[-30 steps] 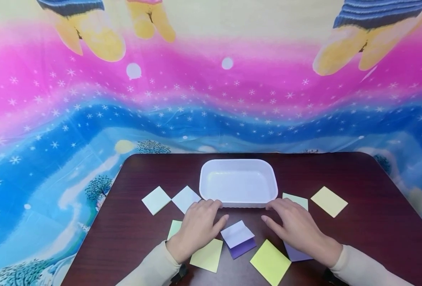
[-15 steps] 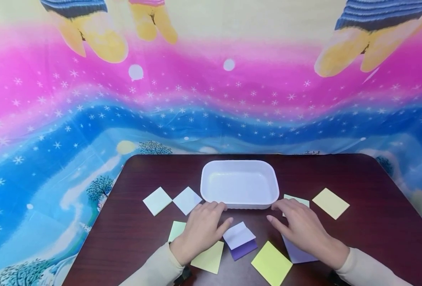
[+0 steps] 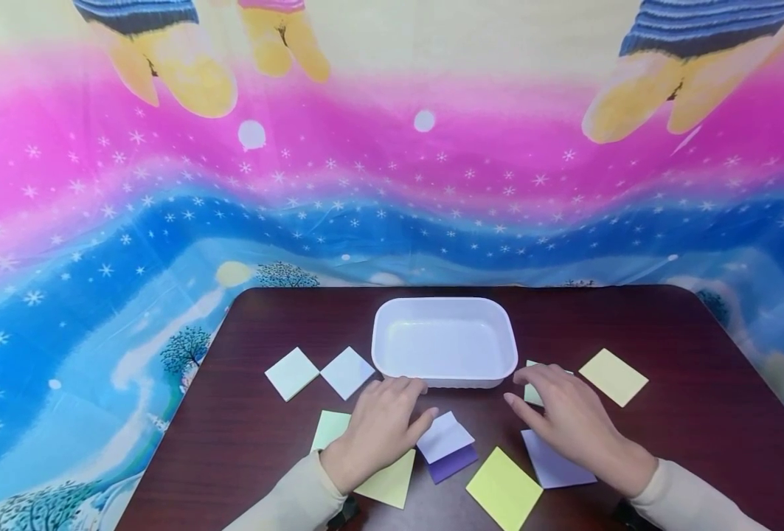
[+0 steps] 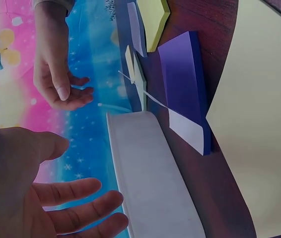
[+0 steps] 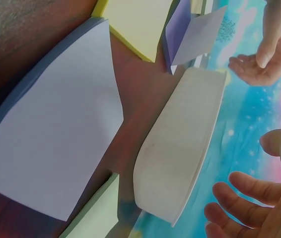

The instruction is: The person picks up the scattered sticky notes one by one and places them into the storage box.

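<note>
A white plastic tray [image 3: 445, 382] stands at the back middle of the table. My left hand [image 3: 377, 429] hovers by its front left corner, fingers relaxed and holding nothing. Off the front right corner is my right hand [image 3: 574, 422], its fingers loosely bent around nothing. Both wrist views show a gap between thumb and fingers. Between the hands lies a purple sticky note pad [image 3: 454, 464] with its pale top sheet raised. A lavender pad [image 3: 560, 464] and a light green pad [image 3: 532, 394] are partly covered by the right hand; a pale yellow pad [image 3: 389, 481] by the left.
A bright yellow pad [image 3: 504, 488] lies at the front. Mint green [image 3: 329, 428], pale green [image 3: 292, 374] and whitish [image 3: 347, 373] pads are on the left, a cream pad [image 3: 613, 377] on the right. Behind the dark table [image 3: 299, 310] hangs a printed cloth [image 3: 365, 147].
The right hand has drawn away from the tray's rim to the right, showing more of the lavender pad. The left hand has shifted slightly right. Tray and pads stay put.
</note>
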Available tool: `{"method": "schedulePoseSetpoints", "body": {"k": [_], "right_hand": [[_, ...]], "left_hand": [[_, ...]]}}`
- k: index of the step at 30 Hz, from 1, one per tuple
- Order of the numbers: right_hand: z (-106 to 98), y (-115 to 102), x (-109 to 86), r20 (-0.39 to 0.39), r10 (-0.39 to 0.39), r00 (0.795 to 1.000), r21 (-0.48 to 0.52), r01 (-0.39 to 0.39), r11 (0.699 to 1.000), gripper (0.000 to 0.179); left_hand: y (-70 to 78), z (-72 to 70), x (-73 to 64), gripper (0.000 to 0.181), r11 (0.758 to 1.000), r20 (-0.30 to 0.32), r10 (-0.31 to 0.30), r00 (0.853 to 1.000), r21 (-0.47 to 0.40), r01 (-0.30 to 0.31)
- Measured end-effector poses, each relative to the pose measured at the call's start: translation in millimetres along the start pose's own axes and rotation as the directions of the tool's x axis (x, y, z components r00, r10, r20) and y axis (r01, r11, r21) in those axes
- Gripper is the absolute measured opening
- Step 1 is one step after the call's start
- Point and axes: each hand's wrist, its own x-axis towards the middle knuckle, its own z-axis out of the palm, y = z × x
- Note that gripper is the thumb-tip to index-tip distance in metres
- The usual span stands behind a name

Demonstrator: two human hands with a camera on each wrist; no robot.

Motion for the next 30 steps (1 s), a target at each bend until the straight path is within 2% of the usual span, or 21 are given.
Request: {"method": "schedulePoseSetpoints", "body": {"k": [14, 30], "right_hand": [[-5, 15, 1.0, 0.039, 0.077, 0.996, -0.009, -0.077, 0.997, 0.027], [4, 45, 2.8, 0.045, 0.109, 0.993, -0.042, -0.107, 0.993, 0.024]], "left_hand": [[3.7, 4.7, 0.5, 0.026, 1.0, -0.009, 0.016, 1.0, -0.019, -0.016], [6.9, 8.8, 6.1, 0.026, 0.998, 0.006, 0.063, 0.998, -0.028, -0.063]]}}
